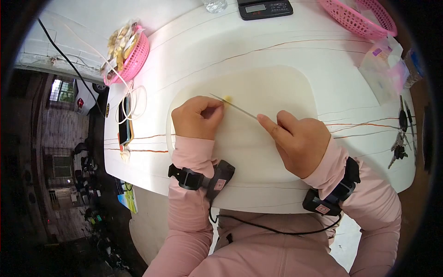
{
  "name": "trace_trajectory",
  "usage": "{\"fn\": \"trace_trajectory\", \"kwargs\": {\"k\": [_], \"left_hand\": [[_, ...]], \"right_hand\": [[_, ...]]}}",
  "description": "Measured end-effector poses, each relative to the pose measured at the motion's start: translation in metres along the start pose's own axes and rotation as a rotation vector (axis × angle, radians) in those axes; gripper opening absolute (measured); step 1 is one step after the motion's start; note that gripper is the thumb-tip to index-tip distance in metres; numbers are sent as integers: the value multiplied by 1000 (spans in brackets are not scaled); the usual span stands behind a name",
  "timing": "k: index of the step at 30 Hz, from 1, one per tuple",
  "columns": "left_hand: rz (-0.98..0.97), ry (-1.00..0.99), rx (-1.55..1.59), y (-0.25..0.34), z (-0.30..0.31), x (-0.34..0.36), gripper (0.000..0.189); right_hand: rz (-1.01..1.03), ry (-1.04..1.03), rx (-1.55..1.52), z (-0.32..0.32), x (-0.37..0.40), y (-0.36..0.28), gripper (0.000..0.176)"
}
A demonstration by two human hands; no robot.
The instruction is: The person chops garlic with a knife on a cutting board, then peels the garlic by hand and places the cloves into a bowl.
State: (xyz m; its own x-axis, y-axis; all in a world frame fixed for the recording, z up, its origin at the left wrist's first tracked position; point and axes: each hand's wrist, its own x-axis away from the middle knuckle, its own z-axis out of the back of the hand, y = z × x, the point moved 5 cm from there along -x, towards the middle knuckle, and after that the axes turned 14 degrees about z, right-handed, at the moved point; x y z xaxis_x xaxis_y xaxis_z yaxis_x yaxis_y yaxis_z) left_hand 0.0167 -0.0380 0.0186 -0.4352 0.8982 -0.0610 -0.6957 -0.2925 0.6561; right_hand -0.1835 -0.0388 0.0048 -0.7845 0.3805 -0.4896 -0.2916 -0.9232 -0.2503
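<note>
My right hand (297, 141) is wrapped round a knife (240, 110), its index finger stretched along the top of it. The thin blade points up and left, its tip passing just beyond the fingers of my left hand (198, 116). Those left fingers are curled together close against the blade; what they hold is hidden. A small yellow piece of food (227, 99) shows right beside the blade, its kind too small to tell. Under both hands lies a pale, translucent cutting board (272, 83) with rounded corners.
A pink basket with bagged food (138, 57) stands at the back left, near a phone (123, 120) and white cable. A black scale (265, 9) and another pink basket (360, 25) are at the back. Keys (400, 143) and a plastic bag (385, 69) lie to the right.
</note>
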Motion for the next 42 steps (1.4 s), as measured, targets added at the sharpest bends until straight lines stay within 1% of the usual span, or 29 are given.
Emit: {"fn": "trace_trajectory", "kwargs": {"k": [2,6,12,15,17,18,20,24,26,30,32,33,35,39,42], "left_hand": [[13,0,15,-1,0,0,8],[14,2,26,0,-1,0,8],[-6,-22,9,-3,-3,-1,8],[-20,9,46,-1,-2,-1,6],[-25,16,30,1,-2,0,5],[-26,13,30,1,-1,0,5],[23,-22,-25,0,-1,-1,9],[-1,-1,38,-1,-2,-1,5],[-6,-10,83,-2,-2,-1,5],[4,4,38,-2,-1,-1,5],[35,-13,74,-5,-3,-2,5],[35,-14,76,-5,-3,-2,5],[46,-33,96,-5,-4,-2,8],[42,-38,132,-3,-5,-1,12],[2,-67,138,-5,-6,-1,14]], "right_hand": [[22,46,26,5,-1,-3,46],[25,57,4,3,0,-2,47],[28,-16,15,-1,2,-4,48],[15,-41,3,-1,1,-2,48],[66,-76,29,1,-1,-4,40],[63,-75,30,0,-1,-5,40],[19,-85,9,-3,0,-4,47],[11,-86,-8,-3,1,-1,47],[12,-30,-21,-2,2,1,48],[23,-19,-10,5,-1,1,46],[-14,75,-15,12,-2,4,47],[-15,74,-14,12,-2,5,47],[-86,114,33,13,-1,11,46],[-108,131,21,15,-1,12,46],[-104,145,30,15,-1,12,46]]}}
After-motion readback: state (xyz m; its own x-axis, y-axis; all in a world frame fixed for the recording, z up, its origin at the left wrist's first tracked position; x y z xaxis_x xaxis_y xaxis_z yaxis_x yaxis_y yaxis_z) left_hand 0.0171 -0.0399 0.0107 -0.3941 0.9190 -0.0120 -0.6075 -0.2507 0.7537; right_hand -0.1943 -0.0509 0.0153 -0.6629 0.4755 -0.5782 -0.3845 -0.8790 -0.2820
